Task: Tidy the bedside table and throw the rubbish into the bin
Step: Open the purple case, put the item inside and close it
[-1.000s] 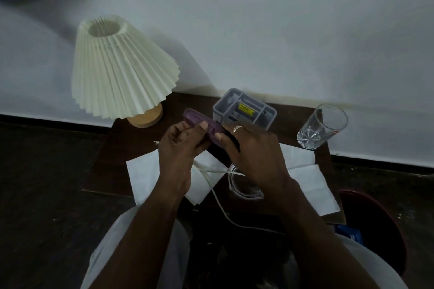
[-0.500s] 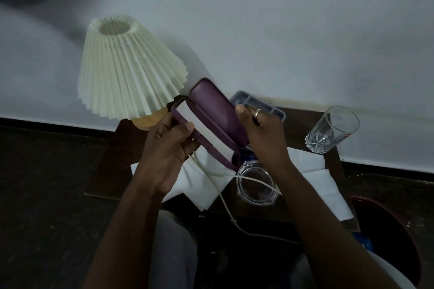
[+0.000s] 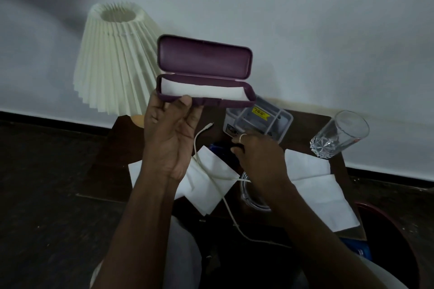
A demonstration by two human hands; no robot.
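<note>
Fingers of the left hand (image 3: 171, 134) are gripping the open purple case (image 3: 204, 70) up above the surface (image 3: 112, 155), baring its white cloth, while the right hand (image 3: 256, 155) is reaching below it, grasp unclear.

A dim bedroom in a home: a pleated cream lamp (image 3: 115, 58) stands on a small dark wooden worktop (image 3: 110, 159) pushed against a bed covered by a white sheet (image 3: 305, 30). A cut-glass tumbler (image 3: 338, 135), paper napkins (image 3: 314, 185) and a white charging cable (image 3: 206, 171) (unplugged at one end) clutter the surface; a dark red bin (image 3: 394, 230) sits beside it on the floor.
</note>
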